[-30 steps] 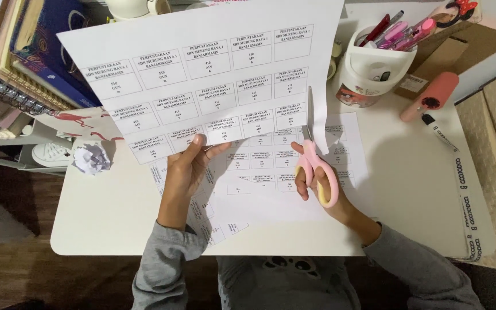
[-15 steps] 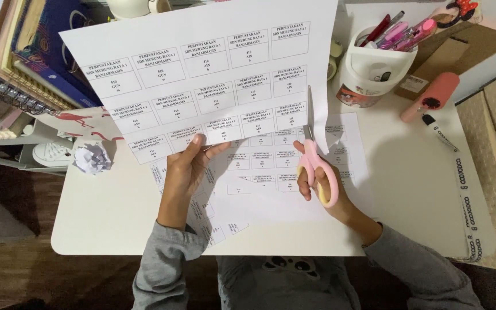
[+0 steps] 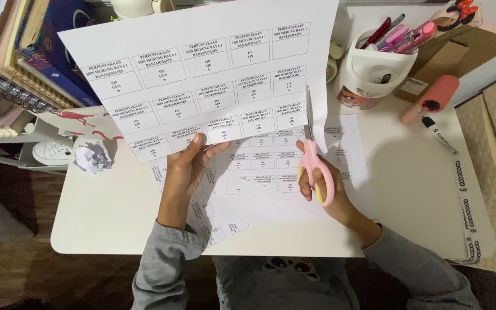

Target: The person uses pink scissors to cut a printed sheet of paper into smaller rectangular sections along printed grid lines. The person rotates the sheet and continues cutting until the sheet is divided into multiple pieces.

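Above the white desk (image 3: 116, 218), the left hand (image 3: 188, 166) pinches the label sheet (image 3: 202, 69) at its lower edge; the right hand (image 3: 317, 178), fingers closed through pink scissors (image 3: 316, 166), cuts upward. Unsupported paper could sag, steering blades into a label.

I see my left hand (image 3: 188, 166) holding the bottom edge of a big sheet of printed labels (image 3: 202, 74), thumb on top, lifted over the white table (image 3: 409, 189). My right hand (image 3: 322, 183) grips pink scissors (image 3: 316, 163), blades pointing to 12 o'clock and inside a cut at the right side of the sheet. Under them lies another label sheet (image 3: 271, 172), partly cut. At 9 o'clock from the left hand is a crumpled paper ball (image 3: 92, 156); at 1 o'clock from the scissors stands a white pen holder (image 3: 374, 69)
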